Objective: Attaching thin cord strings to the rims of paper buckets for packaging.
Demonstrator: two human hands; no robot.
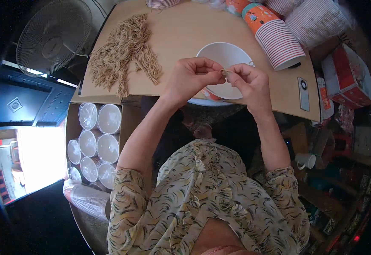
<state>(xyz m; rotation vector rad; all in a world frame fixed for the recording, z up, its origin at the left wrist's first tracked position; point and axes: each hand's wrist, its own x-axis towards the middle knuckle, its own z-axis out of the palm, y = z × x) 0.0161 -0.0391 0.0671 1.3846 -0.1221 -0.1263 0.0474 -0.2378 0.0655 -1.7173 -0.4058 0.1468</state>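
My left hand (192, 80) and my right hand (253, 87) meet fingertip to fingertip, both pinched. Between them is a tiny yellowish-tan bit (224, 72), perhaps a string end; most of it is hidden by the fingers. Directly beneath, a wide white paper tub (224, 49) with some orange on its outside stands at the table's near edge, its mouth toward me. To the left of my hands lies a loose heap of tan twine strands (124, 55), a few hanging over the front edge.
A stack of striped-rim paper tubs (279, 44) lies on the cardboard-topped table (177, 29), with wrapped stacks (317, 23) behind. A phone-like grey object (303, 93) rests at right. Below left, a carton (128, 123) holds bagged white cups (109, 119). A fan (53, 36) stands far left.
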